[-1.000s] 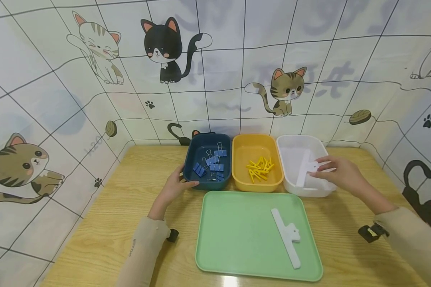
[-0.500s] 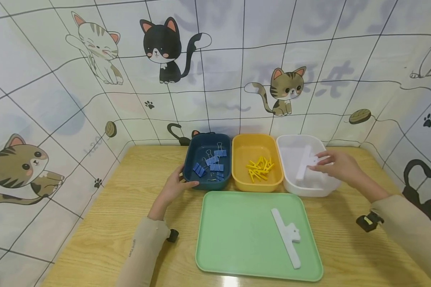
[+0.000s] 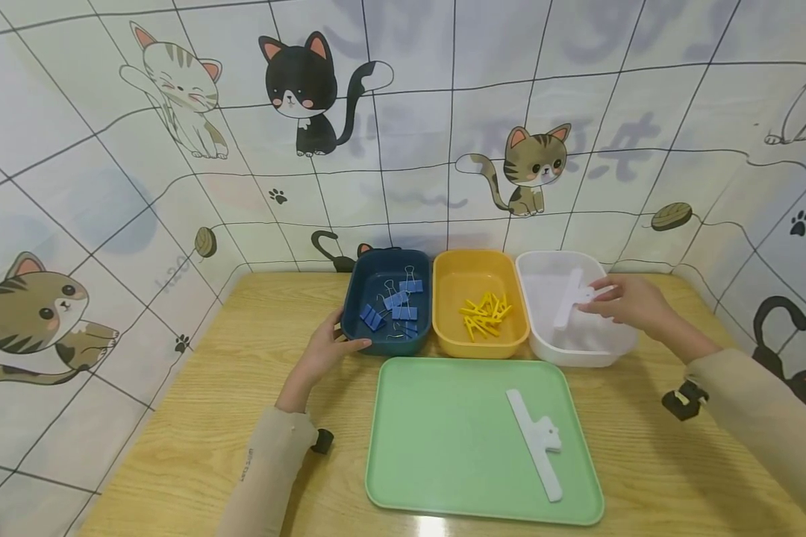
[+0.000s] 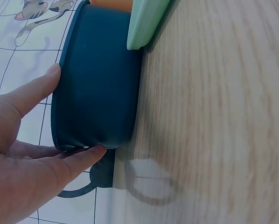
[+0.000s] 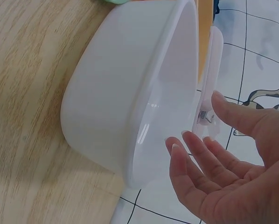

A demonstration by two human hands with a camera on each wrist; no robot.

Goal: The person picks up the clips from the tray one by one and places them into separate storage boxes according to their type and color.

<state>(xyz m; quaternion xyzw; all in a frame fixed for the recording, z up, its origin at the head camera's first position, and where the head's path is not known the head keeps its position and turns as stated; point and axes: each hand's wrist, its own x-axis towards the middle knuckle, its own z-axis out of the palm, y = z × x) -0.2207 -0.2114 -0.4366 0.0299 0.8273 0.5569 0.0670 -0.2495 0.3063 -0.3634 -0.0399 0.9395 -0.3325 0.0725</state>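
In the head view my right hand (image 3: pixel 630 304) pinches a long white bag clip (image 3: pixel 568 300) by its handle, over the white bin (image 3: pixel 594 358). The right wrist view has the bag clip (image 5: pixel 214 60) between thumb and fingertips, beyond the bin's rim. My left hand (image 3: pixel 324 347) rests against the near left corner of the dark blue bin (image 3: pixel 392 348). Its thumb touches the rim and its fairly straight fingers lie along the side, as the left wrist view shows. Several blue binder clips (image 3: pixel 403 313) lie in that bin. A second white bag clip (image 3: pixel 536 446) lies on the green tray (image 3: pixel 457 440).
Between the other two bins stands a yellow bin (image 3: pixel 477 348) with several yellow clothespins (image 3: pixel 486 315). The bins stand in a row by the tiled, cat-patterned wall (image 3: pixel 416 149). Under everything is a wooden table (image 3: pixel 242 373).
My right hand and the bag clip it pinches have risen slightly within the white bin's area. My left hand stays at the dark blue bin.
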